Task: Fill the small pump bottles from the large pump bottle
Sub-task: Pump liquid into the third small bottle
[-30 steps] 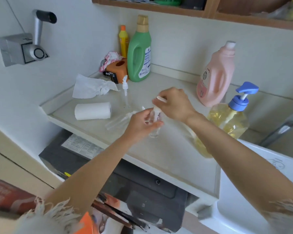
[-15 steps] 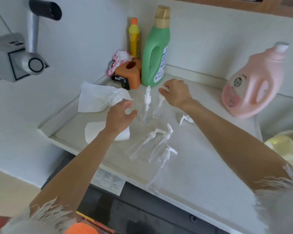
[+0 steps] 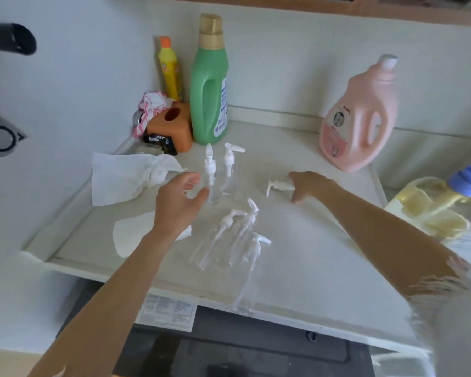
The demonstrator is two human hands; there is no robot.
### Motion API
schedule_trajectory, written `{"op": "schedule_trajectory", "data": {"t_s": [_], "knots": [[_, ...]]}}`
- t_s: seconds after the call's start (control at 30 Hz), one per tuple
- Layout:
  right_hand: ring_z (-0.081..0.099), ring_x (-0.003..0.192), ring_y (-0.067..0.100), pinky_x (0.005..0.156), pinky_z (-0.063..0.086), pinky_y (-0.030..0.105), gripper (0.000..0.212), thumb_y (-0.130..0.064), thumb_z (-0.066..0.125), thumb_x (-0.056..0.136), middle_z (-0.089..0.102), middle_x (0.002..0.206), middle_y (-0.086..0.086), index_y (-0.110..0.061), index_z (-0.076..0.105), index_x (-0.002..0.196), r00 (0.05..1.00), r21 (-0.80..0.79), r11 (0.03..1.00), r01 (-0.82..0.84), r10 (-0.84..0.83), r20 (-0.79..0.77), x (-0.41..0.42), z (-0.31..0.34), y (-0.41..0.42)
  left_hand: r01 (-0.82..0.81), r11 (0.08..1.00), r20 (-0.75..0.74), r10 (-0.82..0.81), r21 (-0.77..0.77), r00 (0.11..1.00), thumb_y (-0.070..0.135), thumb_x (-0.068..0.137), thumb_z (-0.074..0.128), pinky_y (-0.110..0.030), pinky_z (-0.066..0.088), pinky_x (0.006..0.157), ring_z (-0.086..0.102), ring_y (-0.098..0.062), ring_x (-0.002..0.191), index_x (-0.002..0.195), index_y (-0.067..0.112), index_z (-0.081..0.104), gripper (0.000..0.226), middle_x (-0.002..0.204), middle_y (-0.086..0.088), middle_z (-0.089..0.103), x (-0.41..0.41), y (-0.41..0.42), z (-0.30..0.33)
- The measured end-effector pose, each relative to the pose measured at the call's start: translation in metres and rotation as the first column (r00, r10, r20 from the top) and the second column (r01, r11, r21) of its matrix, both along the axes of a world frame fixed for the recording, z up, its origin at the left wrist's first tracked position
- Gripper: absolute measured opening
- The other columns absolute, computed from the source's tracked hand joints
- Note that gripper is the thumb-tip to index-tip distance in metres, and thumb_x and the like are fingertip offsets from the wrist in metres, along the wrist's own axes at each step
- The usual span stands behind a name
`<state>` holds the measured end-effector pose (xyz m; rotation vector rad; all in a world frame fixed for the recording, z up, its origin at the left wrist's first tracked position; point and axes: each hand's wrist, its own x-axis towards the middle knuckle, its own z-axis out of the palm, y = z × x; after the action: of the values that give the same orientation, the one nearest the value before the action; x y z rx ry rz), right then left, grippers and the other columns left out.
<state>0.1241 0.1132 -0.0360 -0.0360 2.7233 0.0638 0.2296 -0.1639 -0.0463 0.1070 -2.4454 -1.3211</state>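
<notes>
- Two small clear pump bottles are seen standing upright side by side near the middle of the table (image 3: pixel 324 254): the left one (image 3: pixel 210 175) and the right one (image 3: pixel 229 170), each with a white pump head fitted.
- Three more small clear bottles (image 3: pixel 229 238) are seen lying on their sides just in front of the standing pair, pump heads pointing away from the viewer.
- A loose white pump head (image 3: pixel 279 185) lies on the table to the right of the standing pair.
- The large pump bottle (image 3: pixel 435 208), with yellowish liquid and a blue pump, is seen at the right edge, beyond the table's rim.
- The left hand (image 3: pixel 178 204) is held just beside the left standing bottle, fingers spread and relaxed, with nothing gripped.
- The right hand (image 3: pixel 309 185) is laid at the loose pump head, its fingers touching the head's end; whether it is pinched cannot be told.
- A pink jug (image 3: pixel 360 118), a green jug (image 3: pixel 210 83), a yellow bottle (image 3: pixel 170 69), an orange holder (image 3: pixel 174 126) and crumpled white paper (image 3: pixel 125 175) are placed along the back and left.
</notes>
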Motion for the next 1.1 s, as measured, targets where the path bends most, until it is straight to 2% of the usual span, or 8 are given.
{"op": "schedule_trajectory", "data": {"t_s": [0.2,0.3,0.37,0.57,0.7,0.77,0.93,1.1], "knots": [[0.058,0.103,0.022,0.085,0.046,0.031,0.049,-0.038,0.068,0.086,0.06,0.116,0.001,-0.024,0.052,0.13,0.957,-0.424,0.903,0.065,-0.177,-0.229,0.03,0.005,0.01,0.22,0.965,0.014,-0.224,0.14,0.974,0.017,0.086,0.067,-0.011,0.048,0.083,0.064,0.004,0.087,0.097,0.026,0.068,0.014,0.093,0.012,0.069,0.013,0.044,0.012],[0.06,0.076,0.015,0.06,0.046,0.023,0.037,-0.032,0.07,0.087,0.062,0.097,0.003,-0.028,0.055,0.12,0.977,-0.922,0.371,0.114,-0.211,0.036,0.079,0.039,0.006,0.346,0.895,0.04,-0.371,0.28,0.928,0.024,0.094,0.058,-0.026,0.049,0.096,0.064,-0.004,0.101,0.105,0.024,0.065,0.013,0.103,0.008,0.069,0.019,0.073,0.021],[0.061,0.072,0.014,0.059,0.048,0.024,0.026,-0.025,0.067,0.09,0.063,0.089,0.004,-0.03,0.056,0.112,0.988,-0.96,0.235,0.15,-0.056,0.141,0.11,0.048,0.01,0.41,0.837,0.033,-0.451,0.362,0.892,0.028,0.099,0.048,-0.03,0.048,0.094,0.061,-0.005,0.102,0.105,0.025,0.061,0.015,0.105,0.007,0.066,0.026,0.095,0.029],[0.054,0.064,0.022,0.068,0.043,0.035,0.039,-0.031,0.064,0.085,0.059,0.069,0.013,0.008,0.06,0.088,0.981,-0.946,0.296,0.132,0.095,0.166,0.153,0.034,0.031,0.424,0.653,-0.012,-0.536,0.627,0.844,0.013,0.101,0.044,-0.022,0.049,0.084,0.062,-0.01,0.092,0.103,0.012,0.06,0.016,0.102,0.0,0.07,0.039,0.149,0.038],[0.057,0.074,0.021,0.068,0.042,0.031,0.032,-0.038,0.063,0.089,0.06,0.076,-0.001,-0.01,0.057,0.103,0.961,-0.624,0.772,-0.122,-0.065,-0.268,0.171,0.026,0.039,0.349,0.684,0.015,-0.466,0.64,0.885,0.012,0.097,0.052,-0.024,0.047,0.093,0.066,-0.005,0.087,0.091,0.014,0.063,0.013,0.085,0.007,0.073,0.044,0.167,0.032],[0.06,0.081,0.018,0.069,0.041,0.029,0.044,-0.043,0.06,0.09,0.059,0.081,-0.006,-0.016,0.049,0.123,0.925,-0.564,0.811,-0.155,-0.082,-0.372,0.177,0.018,0.043,0.314,0.723,0.011,-0.406,0.615,0.914,0.015,0.096,0.055,-0.02,0.049,0.087,0.066,-0.003,0.08,0.086,0.015,0.063,0.013,0.081,0.008,0.073,0.048,0.179,0.034],[0.063,0.073,0.018,0.067,0.053,0.03,0.033,-0.037,0.048,0.097,0.062,0.088,0.005,-0.023,0.053,0.127,0.954,-0.951,-0.079,0.3,0.031,0.299,0.185,0.024,0.068,0.324,0.643,0.014,-0.462,0.694,0.887,0.019,0.099,0.049,-0.033,0.047,0.092,0.065,-0.015,0.088,0.09,0.019,0.062,0.016,0.084,0.009,0.073,0.051,0.185,0.036],[0.065,0.082,0.02,0.059,0.054,0.026,0.032,-0.029,0.05,0.098,0.064,0.093,0.004,-0.023,0.049,0.13,0.918,-0.901,-0.178,0.396,0.071,0.39,0.189,0.011,0.079,0.34,0.652,0.002,-0.464,0.678,0.886,0.018,0.1,0.046,-0.03,0.046,0.086,0.065,-0.006,0.089,0.092,0.022,0.06,0.017,0.092,0.01,0.071,0.054,0.19,0.04]]}}
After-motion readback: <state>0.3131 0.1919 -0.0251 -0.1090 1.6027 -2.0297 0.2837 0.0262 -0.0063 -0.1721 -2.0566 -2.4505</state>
